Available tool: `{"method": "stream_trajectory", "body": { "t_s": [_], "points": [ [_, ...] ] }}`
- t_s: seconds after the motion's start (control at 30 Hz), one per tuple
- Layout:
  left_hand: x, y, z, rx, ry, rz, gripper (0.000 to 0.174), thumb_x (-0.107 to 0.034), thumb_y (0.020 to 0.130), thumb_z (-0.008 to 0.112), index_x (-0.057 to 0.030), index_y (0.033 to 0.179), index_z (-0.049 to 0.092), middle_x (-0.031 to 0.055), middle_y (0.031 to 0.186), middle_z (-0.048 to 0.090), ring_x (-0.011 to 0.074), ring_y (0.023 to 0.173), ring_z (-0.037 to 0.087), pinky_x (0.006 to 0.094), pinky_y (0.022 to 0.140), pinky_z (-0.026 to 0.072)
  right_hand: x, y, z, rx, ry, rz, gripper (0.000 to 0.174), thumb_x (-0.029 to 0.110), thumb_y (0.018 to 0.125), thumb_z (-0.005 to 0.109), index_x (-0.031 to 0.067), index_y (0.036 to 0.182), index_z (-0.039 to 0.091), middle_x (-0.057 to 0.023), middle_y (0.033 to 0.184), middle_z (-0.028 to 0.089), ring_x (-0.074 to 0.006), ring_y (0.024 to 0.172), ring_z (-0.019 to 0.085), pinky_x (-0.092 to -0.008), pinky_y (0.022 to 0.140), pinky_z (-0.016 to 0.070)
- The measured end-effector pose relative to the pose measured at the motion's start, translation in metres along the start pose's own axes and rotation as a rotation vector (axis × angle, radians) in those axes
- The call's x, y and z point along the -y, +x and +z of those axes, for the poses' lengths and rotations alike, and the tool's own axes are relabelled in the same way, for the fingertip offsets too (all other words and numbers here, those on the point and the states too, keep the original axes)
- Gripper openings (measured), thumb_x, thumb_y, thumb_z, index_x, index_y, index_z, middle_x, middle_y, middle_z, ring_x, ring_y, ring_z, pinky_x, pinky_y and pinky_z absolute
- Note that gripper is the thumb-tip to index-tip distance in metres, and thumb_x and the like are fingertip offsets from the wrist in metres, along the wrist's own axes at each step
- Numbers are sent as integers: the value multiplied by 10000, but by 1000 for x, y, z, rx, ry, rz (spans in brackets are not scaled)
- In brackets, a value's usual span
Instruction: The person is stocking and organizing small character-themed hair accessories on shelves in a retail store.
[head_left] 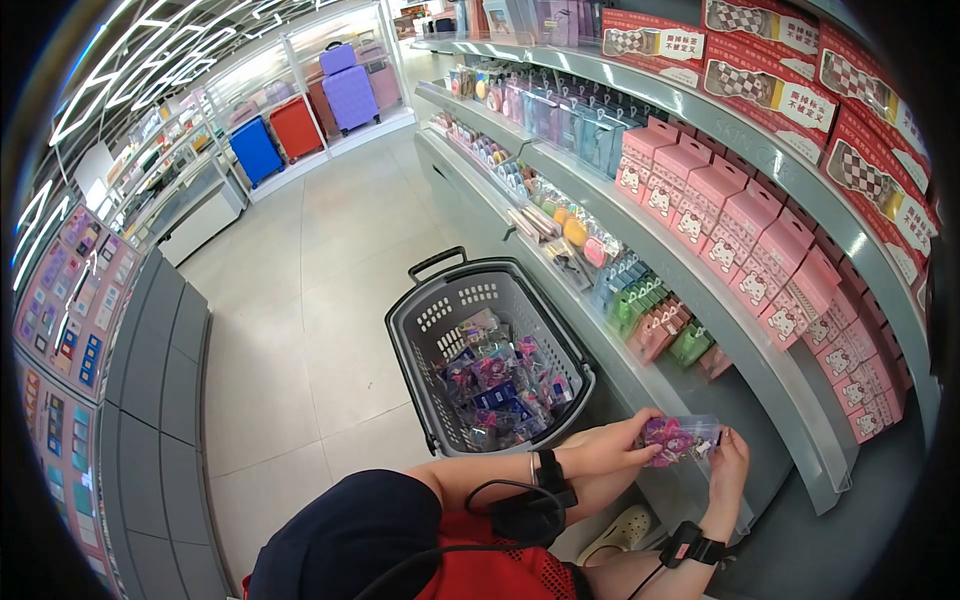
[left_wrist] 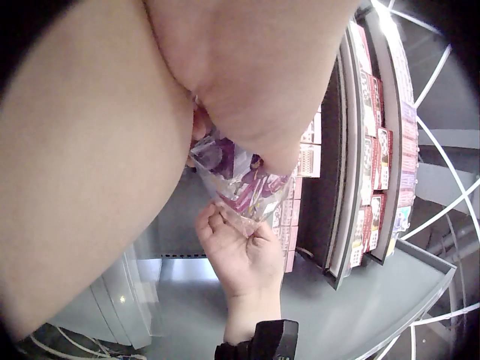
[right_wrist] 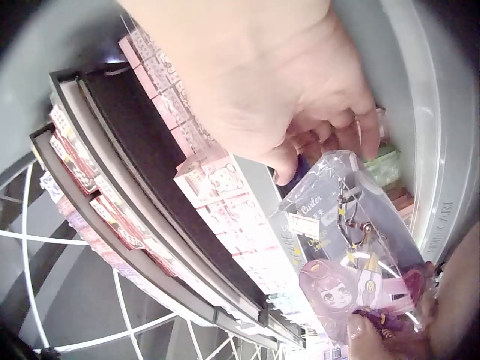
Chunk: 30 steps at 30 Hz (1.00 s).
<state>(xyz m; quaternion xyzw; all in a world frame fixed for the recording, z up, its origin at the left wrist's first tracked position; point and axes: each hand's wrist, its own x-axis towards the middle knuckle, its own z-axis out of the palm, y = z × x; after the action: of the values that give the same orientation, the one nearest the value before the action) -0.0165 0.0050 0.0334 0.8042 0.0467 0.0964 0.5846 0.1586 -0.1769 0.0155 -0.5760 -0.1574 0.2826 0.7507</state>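
Both hands hold a clear plastic packet with an eyelash curler (right_wrist: 352, 225) inside and a purple cartoon girl printed on it. My left hand (head_left: 632, 442) grips one end, its thumb lying over the print. In the right wrist view, fingertips (right_wrist: 364, 337) of that hand press near the purple part. At the opposite end, my right hand (head_left: 732, 465) pinches the packet's edge between thumb and fingers. The left wrist view shows the right hand (left_wrist: 244, 255) below the crinkled, shiny packet (left_wrist: 247, 184). The packet is up in front of the lower shelf.
A grey basket (head_left: 408, 345) on the floor holds several similar packets (head_left: 495, 375). Curved shelves (head_left: 640, 225) on the right carry pink boxes (head_left: 740, 225), red boxes (head_left: 770, 90) and hanging pouches (head_left: 640, 300). A display cabinet (head_left: 150, 360) stands left; suitcases (head_left: 348, 95) are at the back.
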Motion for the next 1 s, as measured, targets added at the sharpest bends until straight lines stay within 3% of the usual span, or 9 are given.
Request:
{"method": "stream_trajectory", "body": {
  "t_s": [0.07,0.2,0.27,0.4,0.5,0.57,0.7,0.87,1.0],
  "points": [
    [-8,-1,-3,47,1,-39,500,-269,937,546,-16,1305,322,224,971,637,334,884,659,379,778,498,-2,-1,2,-75,92,8,278,209,957,557,-40,1078,579,-76,1016,634,-151,895,596,-288,830,458],
    [0,1,0,41,-14,-43,499,-263,930,558,-20,1302,332,220,970,637,322,881,659,372,770,498,-9,3,-2,-114,100,53,262,210,956,561,-23,1073,585,-71,1013,631,-146,898,596,-280,807,461],
    [7,2,4,-53,-16,45,505,-285,933,562,-55,1322,337,180,938,640,265,815,657,338,726,502,-6,1,3,-173,86,81,243,213,959,557,-7,1056,591,-55,996,630,-129,890,596,-272,777,464],
    [5,2,2,-46,-51,30,503,-281,929,569,-46,1315,347,183,935,639,275,817,654,342,731,500,-7,6,-2,-92,8,46,217,224,954,568,26,1040,584,-35,948,626,-105,831,589,-249,710,458],
    [5,1,2,-40,-35,-7,506,-276,928,573,-41,1313,346,189,935,638,277,831,653,346,744,497,-11,9,-6,-75,-165,-33,138,172,943,568,38,971,561,-6,888,585,-90,771,542,-240,688,430],
    [11,4,3,-83,-63,54,503,-283,929,570,-38,1308,348,200,942,636,285,854,652,358,763,496,-11,11,0,-189,-568,-275,56,80,909,566,47,953,557,1,843,560,-75,712,516,-235,643,407],
    [6,4,0,-63,-91,-4,495,-286,939,556,-31,1305,342,209,972,635,300,897,651,365,793,494,-8,10,10,-245,-611,-282,77,4,871,560,30,942,547,-12,872,548,-77,684,506,-240,615,402],
    [11,2,-1,-69,-61,10,504,-295,940,555,-28,1308,338,209,1001,637,303,898,652,364,796,495,3,1,27,-253,-658,-495,107,-43,832,573,-2,930,561,-53,995,543,-110,728,543,-248,633,433],
    [7,2,-3,-69,-82,14,503,-293,938,557,-32,1309,339,209,997,635,298,912,647,363,803,492,2,4,28,-259,-726,-491,86,-49,826,574,-25,906,591,-56,990,544,-121,765,561,-245,668,449]
  ]
}}
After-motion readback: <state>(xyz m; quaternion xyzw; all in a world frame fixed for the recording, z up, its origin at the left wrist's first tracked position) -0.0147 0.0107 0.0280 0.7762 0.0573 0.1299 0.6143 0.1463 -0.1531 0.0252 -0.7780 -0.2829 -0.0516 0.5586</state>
